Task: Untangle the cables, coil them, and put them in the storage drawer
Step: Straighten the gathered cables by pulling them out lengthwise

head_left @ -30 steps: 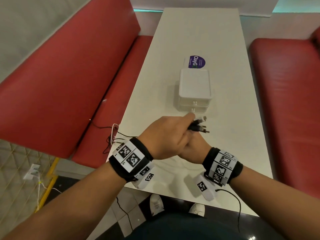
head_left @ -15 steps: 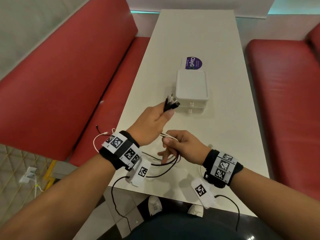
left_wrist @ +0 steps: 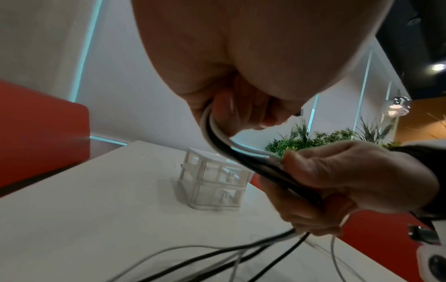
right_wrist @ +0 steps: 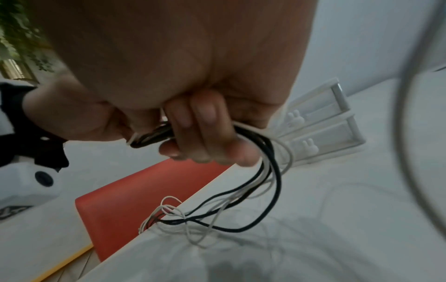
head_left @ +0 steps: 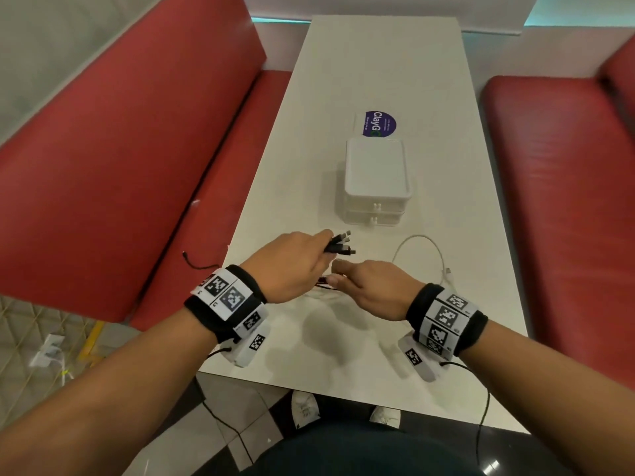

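My left hand (head_left: 295,266) grips a bundle of black and white cables (head_left: 338,243) just behind their plugs, which stick out toward the drawer unit. The same cables (left_wrist: 218,139) curve from my left fingers down into my right hand (left_wrist: 337,183). My right hand (head_left: 367,286) sits just right of the left, fingers curled around the bundle (right_wrist: 154,136). Loose black and white strands (right_wrist: 241,206) hang from it to the table and trail over the left edge. The white two-drawer storage unit (head_left: 376,182) stands beyond both hands, both drawers closed.
A separate white cable (head_left: 424,250) lies looped on the white table (head_left: 343,338) right of my hands. A purple sticker (head_left: 378,124) lies behind the drawer unit. Red benches (head_left: 563,201) flank the table. A black cable end (head_left: 196,264) hangs over the left bench.
My left hand has dropped from near the drawer unit back toward the table. My right hand has closed around the bundle beside it. A white cable now lies looped at the right.
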The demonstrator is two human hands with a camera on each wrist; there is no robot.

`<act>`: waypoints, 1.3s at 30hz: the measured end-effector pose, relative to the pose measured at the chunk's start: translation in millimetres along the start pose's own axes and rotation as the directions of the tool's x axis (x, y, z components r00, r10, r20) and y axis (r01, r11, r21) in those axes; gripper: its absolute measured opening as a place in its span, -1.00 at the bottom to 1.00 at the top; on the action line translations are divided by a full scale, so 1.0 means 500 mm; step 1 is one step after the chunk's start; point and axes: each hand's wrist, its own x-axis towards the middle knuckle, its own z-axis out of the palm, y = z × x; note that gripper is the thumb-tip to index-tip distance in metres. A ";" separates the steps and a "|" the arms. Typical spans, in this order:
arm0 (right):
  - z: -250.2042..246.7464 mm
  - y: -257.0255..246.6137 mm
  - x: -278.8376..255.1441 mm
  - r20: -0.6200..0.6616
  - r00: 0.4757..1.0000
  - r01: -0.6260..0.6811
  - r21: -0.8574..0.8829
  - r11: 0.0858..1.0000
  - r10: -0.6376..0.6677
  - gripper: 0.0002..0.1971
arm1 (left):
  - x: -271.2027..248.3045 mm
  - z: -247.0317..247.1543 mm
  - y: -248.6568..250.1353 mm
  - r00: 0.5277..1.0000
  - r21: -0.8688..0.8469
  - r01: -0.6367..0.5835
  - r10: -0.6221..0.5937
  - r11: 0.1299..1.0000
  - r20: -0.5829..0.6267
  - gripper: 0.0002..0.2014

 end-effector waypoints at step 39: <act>-0.040 0.049 -0.036 -0.197 0.978 -0.147 -0.415 0.898 0.070 -0.42 | -0.057 0.042 -0.097 0.975 0.555 0.160 -0.219 0.816 0.040 -0.78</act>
